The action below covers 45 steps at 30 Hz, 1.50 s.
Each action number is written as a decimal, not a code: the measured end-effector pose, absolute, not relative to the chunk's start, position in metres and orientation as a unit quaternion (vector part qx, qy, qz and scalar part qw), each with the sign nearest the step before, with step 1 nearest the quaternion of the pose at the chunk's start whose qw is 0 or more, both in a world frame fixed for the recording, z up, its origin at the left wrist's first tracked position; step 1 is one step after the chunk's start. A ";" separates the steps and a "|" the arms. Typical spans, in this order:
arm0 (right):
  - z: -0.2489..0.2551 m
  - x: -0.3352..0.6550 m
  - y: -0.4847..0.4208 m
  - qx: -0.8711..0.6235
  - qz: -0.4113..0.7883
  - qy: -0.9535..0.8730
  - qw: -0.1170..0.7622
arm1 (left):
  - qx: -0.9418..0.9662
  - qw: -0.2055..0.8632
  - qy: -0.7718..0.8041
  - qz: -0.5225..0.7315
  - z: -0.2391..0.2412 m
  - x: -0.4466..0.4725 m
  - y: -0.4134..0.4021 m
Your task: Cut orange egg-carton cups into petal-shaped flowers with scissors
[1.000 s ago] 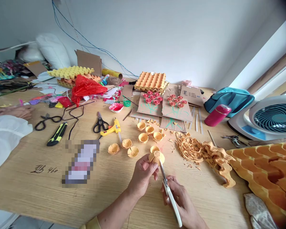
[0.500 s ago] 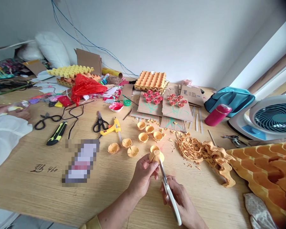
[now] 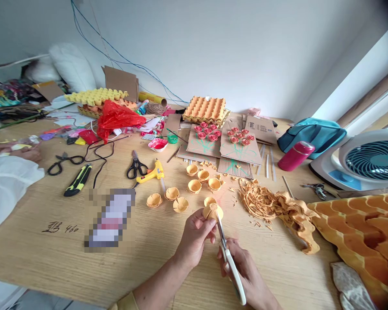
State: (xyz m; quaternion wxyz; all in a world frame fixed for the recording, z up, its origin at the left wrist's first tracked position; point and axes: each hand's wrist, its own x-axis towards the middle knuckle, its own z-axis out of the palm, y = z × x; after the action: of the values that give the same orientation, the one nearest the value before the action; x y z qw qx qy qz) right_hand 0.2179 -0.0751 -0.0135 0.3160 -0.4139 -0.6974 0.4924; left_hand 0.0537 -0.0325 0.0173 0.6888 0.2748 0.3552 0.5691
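Between thumb and fingers, my left hand (image 3: pixel 194 237) pinches a yellow-orange egg-carton cup (image 3: pixel 217 212). My right hand (image 3: pixel 247 267) is closed around white-handled scissors (image 3: pixel 234 273), whose blades reach up to the cup's near side. Whether the blade tips are in the paper cannot be made out. Just beyond, partly hidden by the held cup, sits another cut cup (image 3: pixel 210 200). Several more petal-edged cups (image 3: pixel 194 186) stand in loose rows on the wooden table (image 3: pixel 142 267), some of them slit around the rim.
Carton trimmings (image 3: pixel 258 200) and a large egg tray (image 3: pixel 358 219) lie right. A yellow glue gun (image 3: pixel 153 172), black scissors (image 3: pixel 136 167) and a utility knife (image 3: pixel 77 181) lie left. Farther back are cardboard sheets with red flowers (image 3: pixel 241 148). Another person's hand (image 3: pixel 29 153) rests at far left.
Almost nothing differs; both hands, the cup and the scissors keep nearly the same position. The whole view has shifted very slightly.
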 end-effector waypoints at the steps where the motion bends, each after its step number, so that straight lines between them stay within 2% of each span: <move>1: -0.013 0.218 -0.075 -0.415 0.492 -0.698 0.316 | 0.275 0.688 0.357 0.568 0.017 0.054 -0.032; 30: -0.023 0.218 -0.077 -0.421 0.495 -0.686 0.329 | 0.209 0.714 0.359 0.564 0.018 0.057 -0.034; 45: -0.024 0.215 -0.076 -0.448 0.415 -0.707 0.356 | 0.220 0.714 0.347 0.567 0.020 0.061 -0.034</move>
State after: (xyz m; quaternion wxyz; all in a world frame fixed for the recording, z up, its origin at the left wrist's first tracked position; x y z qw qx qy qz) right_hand 0.2146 -0.0765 -0.0239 0.3565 -0.4476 -0.7072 0.4152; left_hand 0.0607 -0.0336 0.0201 0.7138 0.2200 0.3474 0.5670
